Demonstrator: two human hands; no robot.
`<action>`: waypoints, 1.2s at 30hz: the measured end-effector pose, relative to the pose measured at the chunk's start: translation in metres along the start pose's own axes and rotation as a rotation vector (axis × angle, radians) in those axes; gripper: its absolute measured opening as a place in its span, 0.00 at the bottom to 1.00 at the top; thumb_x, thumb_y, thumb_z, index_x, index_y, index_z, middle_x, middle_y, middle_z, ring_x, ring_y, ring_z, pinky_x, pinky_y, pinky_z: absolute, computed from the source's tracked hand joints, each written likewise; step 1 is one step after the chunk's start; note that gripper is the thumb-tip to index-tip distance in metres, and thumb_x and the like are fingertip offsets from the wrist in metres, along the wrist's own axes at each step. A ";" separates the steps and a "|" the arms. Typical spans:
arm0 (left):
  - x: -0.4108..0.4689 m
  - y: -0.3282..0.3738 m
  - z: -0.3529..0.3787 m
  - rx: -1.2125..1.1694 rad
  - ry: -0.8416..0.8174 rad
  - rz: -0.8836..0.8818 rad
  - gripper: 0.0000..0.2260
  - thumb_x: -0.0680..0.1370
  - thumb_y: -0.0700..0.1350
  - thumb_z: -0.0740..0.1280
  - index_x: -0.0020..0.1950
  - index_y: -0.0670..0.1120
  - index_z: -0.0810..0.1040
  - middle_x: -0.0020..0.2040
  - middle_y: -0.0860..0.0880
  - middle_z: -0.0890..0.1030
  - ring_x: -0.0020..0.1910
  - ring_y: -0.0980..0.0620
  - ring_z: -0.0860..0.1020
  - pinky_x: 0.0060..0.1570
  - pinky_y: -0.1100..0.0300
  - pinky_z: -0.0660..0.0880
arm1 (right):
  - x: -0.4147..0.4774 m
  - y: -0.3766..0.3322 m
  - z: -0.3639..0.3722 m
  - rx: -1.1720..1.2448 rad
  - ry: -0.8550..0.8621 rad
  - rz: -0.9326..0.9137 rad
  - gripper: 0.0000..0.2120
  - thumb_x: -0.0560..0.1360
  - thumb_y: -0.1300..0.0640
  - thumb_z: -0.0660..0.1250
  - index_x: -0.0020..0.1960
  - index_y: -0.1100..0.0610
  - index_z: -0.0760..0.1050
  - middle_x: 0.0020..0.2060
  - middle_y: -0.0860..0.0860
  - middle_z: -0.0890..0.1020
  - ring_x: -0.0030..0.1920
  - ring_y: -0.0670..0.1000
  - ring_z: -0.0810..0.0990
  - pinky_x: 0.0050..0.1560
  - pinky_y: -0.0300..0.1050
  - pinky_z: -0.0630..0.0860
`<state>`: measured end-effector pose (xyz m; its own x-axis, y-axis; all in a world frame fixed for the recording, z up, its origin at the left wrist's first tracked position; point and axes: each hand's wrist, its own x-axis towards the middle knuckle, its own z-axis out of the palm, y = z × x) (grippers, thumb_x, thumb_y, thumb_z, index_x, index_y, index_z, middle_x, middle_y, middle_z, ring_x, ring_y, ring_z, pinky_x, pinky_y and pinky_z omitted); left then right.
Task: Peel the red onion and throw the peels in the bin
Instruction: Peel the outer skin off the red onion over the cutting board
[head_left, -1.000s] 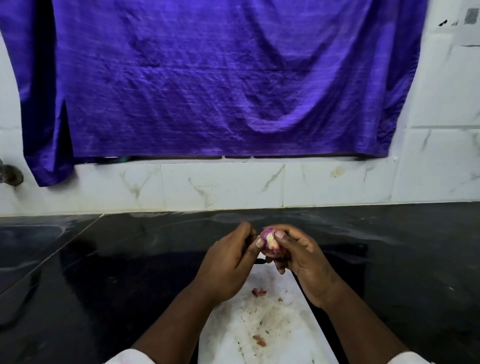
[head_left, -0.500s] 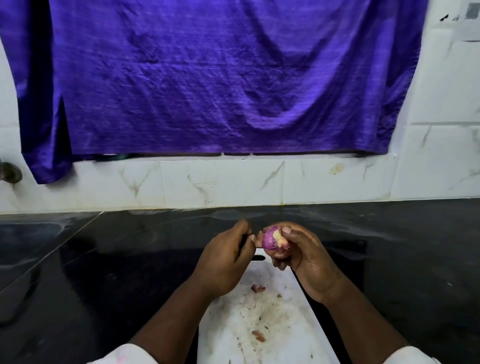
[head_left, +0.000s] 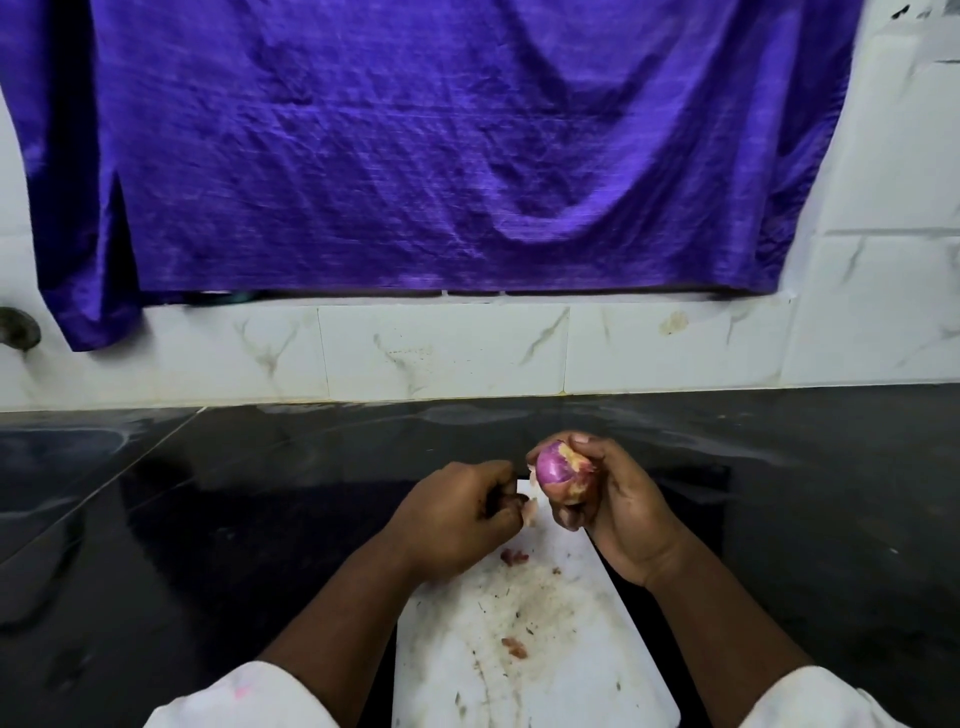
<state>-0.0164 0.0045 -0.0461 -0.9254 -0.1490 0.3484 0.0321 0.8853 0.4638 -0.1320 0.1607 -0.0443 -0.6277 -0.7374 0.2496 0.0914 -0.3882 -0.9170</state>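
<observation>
My right hand (head_left: 618, 512) grips the onion (head_left: 558, 475) above the board (head_left: 571, 670), just right of my left hand (head_left: 457, 512), which seems to pinch a peel (head_left: 530, 512).

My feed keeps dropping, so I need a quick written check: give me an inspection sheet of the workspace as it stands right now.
Surface: glossy black stone counter; stained white rectangular cutting board at the near edge.
Job's things: small round red onion, partly peeled, with pale patches showing; a pale strip of peel hangs between the hands. No bin in view.
Clutter: small reddish peel scraps and specks on the board.
Grippers: right hand cups the onion above the board; left hand pinches the peel strip.
Cables: nothing seen.
Surroundings: white marble-patterned wall tiles; large purple cloth hanging above them; a dark metal fitting at the left edge.
</observation>
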 end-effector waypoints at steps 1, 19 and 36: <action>0.000 0.000 0.000 0.009 0.001 0.001 0.09 0.79 0.50 0.70 0.40 0.54 0.73 0.37 0.51 0.81 0.33 0.57 0.76 0.36 0.58 0.71 | 0.000 -0.001 0.000 -0.004 0.002 0.007 0.19 0.75 0.49 0.62 0.52 0.63 0.81 0.40 0.60 0.81 0.29 0.49 0.76 0.26 0.40 0.69; -0.005 0.011 -0.007 -0.229 0.306 0.101 0.17 0.74 0.53 0.78 0.58 0.58 0.75 0.51 0.59 0.79 0.46 0.57 0.80 0.40 0.58 0.81 | 0.001 0.001 -0.001 -0.078 -0.051 0.024 0.17 0.84 0.57 0.52 0.60 0.61 0.78 0.40 0.58 0.81 0.31 0.50 0.74 0.29 0.44 0.68; 0.001 0.011 -0.001 -0.217 0.271 0.149 0.09 0.79 0.50 0.74 0.52 0.54 0.74 0.49 0.58 0.76 0.47 0.56 0.78 0.44 0.64 0.76 | 0.002 0.006 0.002 -0.169 -0.071 0.005 0.19 0.86 0.56 0.51 0.58 0.66 0.77 0.36 0.62 0.80 0.32 0.54 0.74 0.30 0.46 0.67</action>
<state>-0.0162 0.0141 -0.0400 -0.7717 -0.1625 0.6149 0.2654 0.7963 0.5436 -0.1315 0.1561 -0.0484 -0.5713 -0.7782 0.2608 -0.0404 -0.2907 -0.9560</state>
